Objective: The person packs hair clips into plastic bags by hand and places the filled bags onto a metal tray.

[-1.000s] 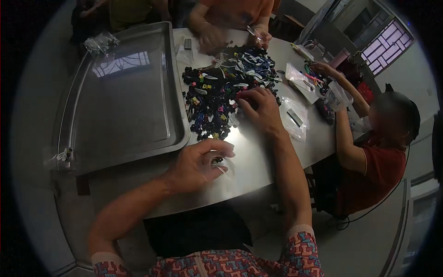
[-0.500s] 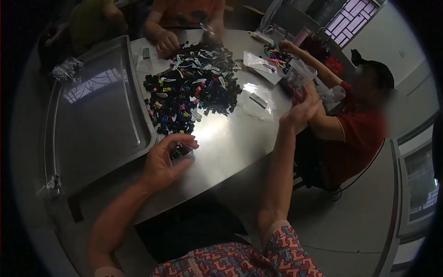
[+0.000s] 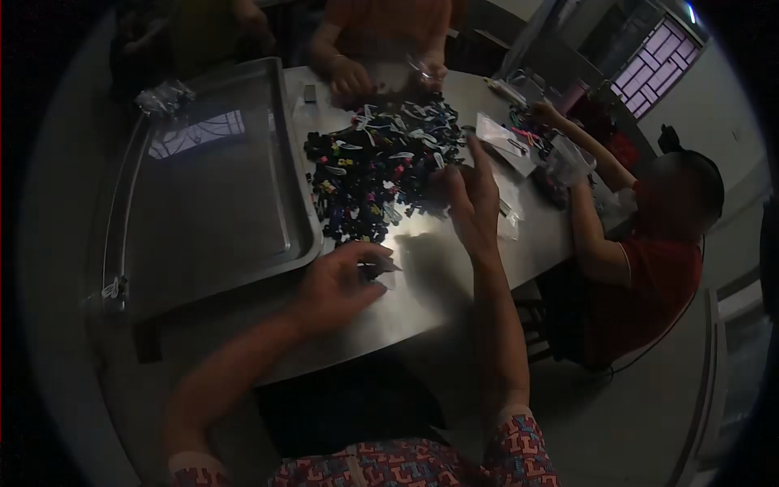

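A heap of small hair clips (image 3: 365,174), mostly black with white snap clips and coloured bits, is spread on the metal table (image 3: 422,304). My left hand (image 3: 337,284) is at the near end of the heap, fingers and thumb curved around a small clear plastic bag (image 3: 389,280). What the bag contains is hard to make out. Over the right edge of the heap, my right hand (image 3: 477,203) is raised with thumb and fingers apart, and I see nothing in it.
On the left lies a large metal tray (image 3: 314,239), with clear plastic bags (image 3: 166,99) at its far corner. Across the table a person's hands (image 3: 350,77) work at the heap. A person in red (image 3: 657,252) sits at the right beside plastic packets (image 3: 501,142).
My right hand has moved left from the packets to the heap's edge. The view has shifted, and my left hand still has the bag. The picture is darker.
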Demonstrator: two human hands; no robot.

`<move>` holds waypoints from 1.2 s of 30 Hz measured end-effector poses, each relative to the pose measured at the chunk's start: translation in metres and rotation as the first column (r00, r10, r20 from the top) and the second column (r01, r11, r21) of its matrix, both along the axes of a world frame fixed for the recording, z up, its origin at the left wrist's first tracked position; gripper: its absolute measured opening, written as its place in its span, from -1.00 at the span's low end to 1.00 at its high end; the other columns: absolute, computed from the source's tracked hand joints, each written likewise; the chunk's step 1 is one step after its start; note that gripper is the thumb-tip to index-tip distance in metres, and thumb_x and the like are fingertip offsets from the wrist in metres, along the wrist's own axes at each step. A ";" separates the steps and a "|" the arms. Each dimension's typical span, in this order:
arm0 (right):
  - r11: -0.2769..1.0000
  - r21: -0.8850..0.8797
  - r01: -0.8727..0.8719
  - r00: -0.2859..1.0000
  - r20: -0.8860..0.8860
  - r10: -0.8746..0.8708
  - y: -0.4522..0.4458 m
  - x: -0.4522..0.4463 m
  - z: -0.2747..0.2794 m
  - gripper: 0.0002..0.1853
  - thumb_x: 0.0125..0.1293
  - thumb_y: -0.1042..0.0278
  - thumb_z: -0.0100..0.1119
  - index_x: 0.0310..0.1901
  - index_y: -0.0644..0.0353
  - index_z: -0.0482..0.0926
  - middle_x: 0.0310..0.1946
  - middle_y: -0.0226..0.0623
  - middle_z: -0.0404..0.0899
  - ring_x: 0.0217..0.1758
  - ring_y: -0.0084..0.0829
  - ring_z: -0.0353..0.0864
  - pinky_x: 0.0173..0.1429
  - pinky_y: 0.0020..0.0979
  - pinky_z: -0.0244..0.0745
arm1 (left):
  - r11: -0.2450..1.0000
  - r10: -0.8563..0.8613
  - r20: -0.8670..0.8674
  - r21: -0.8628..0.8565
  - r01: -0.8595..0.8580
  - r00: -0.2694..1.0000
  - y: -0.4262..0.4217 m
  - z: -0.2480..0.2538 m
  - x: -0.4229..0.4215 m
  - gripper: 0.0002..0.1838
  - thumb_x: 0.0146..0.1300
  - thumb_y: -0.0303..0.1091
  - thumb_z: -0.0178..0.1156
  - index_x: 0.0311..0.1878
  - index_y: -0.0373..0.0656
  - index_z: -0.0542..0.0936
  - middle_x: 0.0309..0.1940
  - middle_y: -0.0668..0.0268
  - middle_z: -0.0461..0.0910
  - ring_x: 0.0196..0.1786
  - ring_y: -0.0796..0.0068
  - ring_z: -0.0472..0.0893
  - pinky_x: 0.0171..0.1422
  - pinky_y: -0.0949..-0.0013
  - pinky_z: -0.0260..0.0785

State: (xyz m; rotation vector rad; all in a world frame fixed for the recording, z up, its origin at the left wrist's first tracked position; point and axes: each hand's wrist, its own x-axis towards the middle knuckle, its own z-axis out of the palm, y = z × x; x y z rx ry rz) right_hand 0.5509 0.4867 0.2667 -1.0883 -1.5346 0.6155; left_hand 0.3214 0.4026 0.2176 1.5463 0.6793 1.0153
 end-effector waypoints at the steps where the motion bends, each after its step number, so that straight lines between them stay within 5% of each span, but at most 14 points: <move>1: 0.995 -0.050 -0.083 0.991 0.099 0.087 0.011 -0.002 -0.003 -0.48 0.48 0.40 0.02 0.43 0.26 0.25 -0.25 -0.28 0.68 -0.28 -0.62 0.55 -0.14 -0.57 0.45 | 0.999 -0.025 -0.070 -0.032 0.023 0.997 0.000 0.003 -0.003 -0.50 0.15 -0.66 0.29 0.19 -0.20 0.48 0.06 0.23 0.56 0.17 0.43 0.55 0.33 0.27 0.41; 2: 0.993 -0.025 -0.117 0.992 0.051 0.118 0.017 -0.011 -0.001 -0.62 0.45 0.39 0.06 0.24 0.31 0.47 -0.26 -0.22 0.71 -0.24 -0.54 0.69 -0.12 -0.46 0.57 | 0.998 -0.043 -0.007 -0.037 0.043 0.999 0.001 0.000 -0.004 -0.51 0.18 -0.65 0.29 0.19 -0.20 0.48 0.04 0.25 0.57 0.15 0.44 0.55 0.33 0.30 0.41; 7: 0.994 0.025 -0.103 0.967 0.236 0.095 0.077 -0.018 0.013 -0.70 0.38 0.36 0.18 0.09 0.27 0.60 -0.19 -0.13 0.73 -0.17 -0.51 0.71 -0.06 -0.45 0.56 | 0.995 -0.026 0.002 -0.100 0.027 1.000 0.000 -0.003 -0.001 -0.51 0.19 -0.68 0.26 0.21 -0.22 0.47 0.03 0.28 0.57 0.13 0.49 0.54 0.31 0.33 0.41; 10: 0.978 -0.029 -0.207 0.848 0.492 0.194 0.086 -0.031 0.007 -0.73 0.29 0.36 0.26 0.02 0.13 0.67 -0.18 -0.14 0.69 -0.14 -0.28 0.69 -0.02 -0.36 0.56 | 0.998 -0.047 0.095 -0.033 0.051 0.994 0.004 -0.004 -0.001 -0.49 0.19 -0.67 0.27 0.22 -0.21 0.46 0.02 0.29 0.57 0.11 0.50 0.55 0.30 0.34 0.41; 13: 0.955 0.176 -0.239 0.708 0.704 0.047 0.095 -0.038 -0.031 -0.74 0.20 0.37 0.27 -0.06 0.09 0.70 -0.20 -0.17 0.63 0.02 -0.12 0.58 0.09 -0.20 0.51 | 0.988 -0.085 0.040 -0.127 0.089 0.996 0.002 0.010 -0.006 -0.51 0.20 -0.63 0.28 0.21 -0.19 0.46 0.02 0.32 0.57 0.10 0.56 0.54 0.19 0.44 0.41; 16: 0.960 0.224 -0.166 0.642 0.764 -0.067 0.103 -0.023 -0.026 -0.74 0.18 0.42 0.22 -0.07 0.05 0.70 -0.15 -0.16 0.65 -0.02 -0.08 0.59 0.10 -0.19 0.51 | 0.996 -0.082 0.033 -0.017 0.083 0.996 0.009 -0.009 -0.003 -0.53 0.21 -0.60 0.29 0.19 -0.15 0.49 0.02 0.35 0.58 0.01 0.66 0.52 0.00 0.56 0.41; 22: 0.984 0.162 -0.076 0.742 0.669 -0.053 0.106 0.000 -0.027 -0.79 0.21 0.41 0.25 -0.10 0.10 0.71 -0.19 -0.18 0.66 -0.07 -0.13 0.62 0.03 -0.21 0.51 | 0.998 -0.053 0.033 -0.014 0.053 0.998 0.005 -0.003 -0.003 -0.53 0.17 -0.60 0.31 0.17 -0.13 0.52 0.01 0.39 0.61 -0.18 0.75 0.48 -0.17 0.63 0.33; 24: 0.999 0.016 -0.043 0.735 0.678 0.021 0.105 0.004 -0.028 -0.80 0.22 0.40 0.26 -0.12 0.12 0.71 -0.20 -0.17 0.65 -0.11 -0.14 0.63 0.01 -0.22 0.52 | 0.999 -0.047 -0.008 -0.027 0.047 0.999 0.004 0.004 -0.005 -0.53 0.16 -0.60 0.32 0.16 -0.12 0.52 0.01 0.39 0.61 -0.21 0.76 0.47 -0.19 0.64 0.31; 28: 0.996 0.089 0.022 0.722 0.688 -0.077 0.108 0.015 -0.029 -0.82 0.21 0.39 0.29 -0.15 0.16 0.71 -0.21 -0.17 0.65 -0.16 -0.18 0.64 -0.03 -0.25 0.53 | 0.998 -0.053 -0.019 -0.037 0.052 0.998 0.004 0.009 -0.006 -0.53 0.16 -0.54 0.33 0.17 -0.10 0.53 -0.04 0.43 0.63 -0.35 0.79 0.41 -0.23 0.63 0.29; 34: 0.989 -0.120 -0.091 0.821 0.553 0.143 0.095 0.013 -0.013 -0.82 0.19 0.39 0.31 -0.17 0.20 0.71 -0.24 -0.19 0.66 -0.21 -0.24 0.66 -0.06 -0.33 0.53 | 1.000 -0.020 -0.025 0.000 0.020 0.999 0.003 0.007 -0.006 -0.54 0.20 -0.51 0.31 0.18 -0.11 0.52 -0.08 0.42 0.64 -0.41 0.82 0.36 -0.21 0.59 0.32; 36: 0.968 -0.170 -0.183 0.708 0.661 0.249 0.090 0.006 -0.006 -0.82 0.15 0.38 0.33 -0.21 0.21 0.71 -0.29 -0.19 0.65 -0.22 -0.24 0.65 -0.07 -0.31 0.53 | 0.999 -0.025 -0.078 -0.032 0.022 0.997 0.002 0.010 -0.008 -0.55 0.20 -0.51 0.31 0.18 -0.12 0.52 -0.08 0.41 0.64 -0.37 0.81 0.40 -0.17 0.58 0.35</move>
